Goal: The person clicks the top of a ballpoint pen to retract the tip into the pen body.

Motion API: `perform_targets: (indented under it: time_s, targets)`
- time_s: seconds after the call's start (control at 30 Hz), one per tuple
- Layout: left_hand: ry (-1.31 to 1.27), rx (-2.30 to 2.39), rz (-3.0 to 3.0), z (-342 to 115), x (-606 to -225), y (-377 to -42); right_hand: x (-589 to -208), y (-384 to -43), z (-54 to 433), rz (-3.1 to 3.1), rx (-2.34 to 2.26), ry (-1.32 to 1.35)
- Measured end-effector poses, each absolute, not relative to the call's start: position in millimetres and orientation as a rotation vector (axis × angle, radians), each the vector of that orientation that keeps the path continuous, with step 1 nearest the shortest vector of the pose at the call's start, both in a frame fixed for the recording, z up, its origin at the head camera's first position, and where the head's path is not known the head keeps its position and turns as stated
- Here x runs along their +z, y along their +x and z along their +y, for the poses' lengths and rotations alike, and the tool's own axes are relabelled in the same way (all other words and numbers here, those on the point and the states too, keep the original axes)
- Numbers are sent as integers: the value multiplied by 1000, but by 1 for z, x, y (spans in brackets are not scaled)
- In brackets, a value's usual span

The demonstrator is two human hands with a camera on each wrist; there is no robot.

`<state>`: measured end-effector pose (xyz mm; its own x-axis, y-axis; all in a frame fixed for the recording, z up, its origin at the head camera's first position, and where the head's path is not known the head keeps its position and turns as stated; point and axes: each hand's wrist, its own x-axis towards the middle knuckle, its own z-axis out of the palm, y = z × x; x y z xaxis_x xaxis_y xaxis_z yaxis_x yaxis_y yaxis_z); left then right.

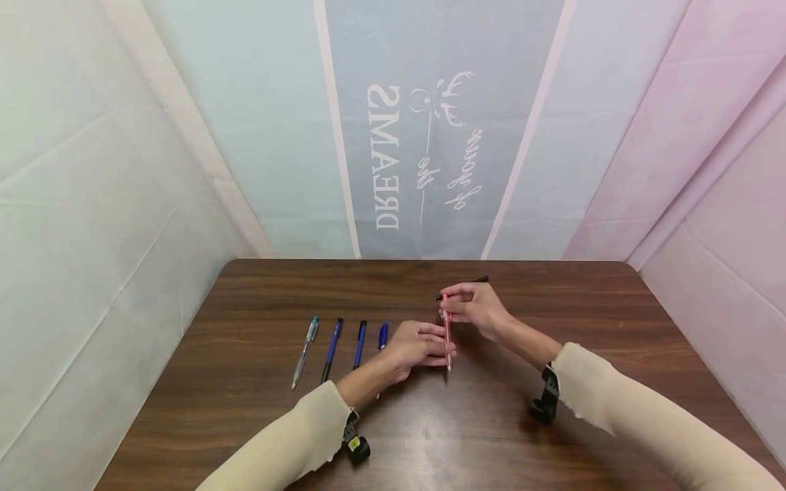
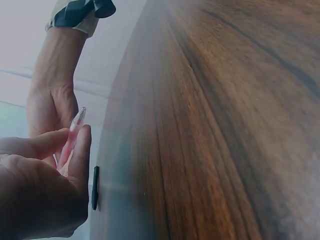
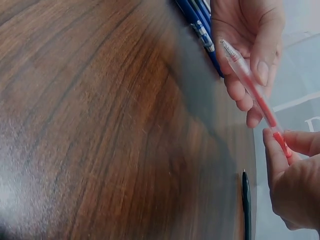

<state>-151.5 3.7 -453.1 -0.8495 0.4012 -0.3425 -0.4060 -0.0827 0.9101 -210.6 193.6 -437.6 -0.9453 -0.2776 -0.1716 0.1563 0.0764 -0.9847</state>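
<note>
A clear-barrelled pen with red ink and a red end [image 1: 447, 334] is up off the table between both hands. My right hand [image 1: 480, 310] pinches its red end between thumb and fingers, plainest in the right wrist view, where the red pen [image 3: 257, 95] points its clear tip away from that hand. Nearer the tip, my left hand [image 1: 414, 348] holds the barrel between thumb and fingers. In the left wrist view the clear tip of the red pen [image 2: 79, 117] sticks out past the left fingers. Behind the right hand lies a black pen [image 1: 482, 279], partly covered by it.
Left of the hands, pens lie in a row on the brown wooden table [image 1: 245, 354]: a clear pen with a teal top [image 1: 305, 352], a blue pen [image 1: 332, 350], another blue pen [image 1: 359, 344] and a blue-capped pen [image 1: 383, 335]. The left arm partly hides the last two.
</note>
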Motion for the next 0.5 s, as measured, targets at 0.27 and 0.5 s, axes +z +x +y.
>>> perform_targets:
  time_s: [0.27,0.5]
  targets:
    - [18,1961,1742,-7,-457,-150,-443,-207,182,2064,-1944,-154]
    - [38,1935,1775,-17,-457,-147,-443,-203,173,2075,-1926,-169]
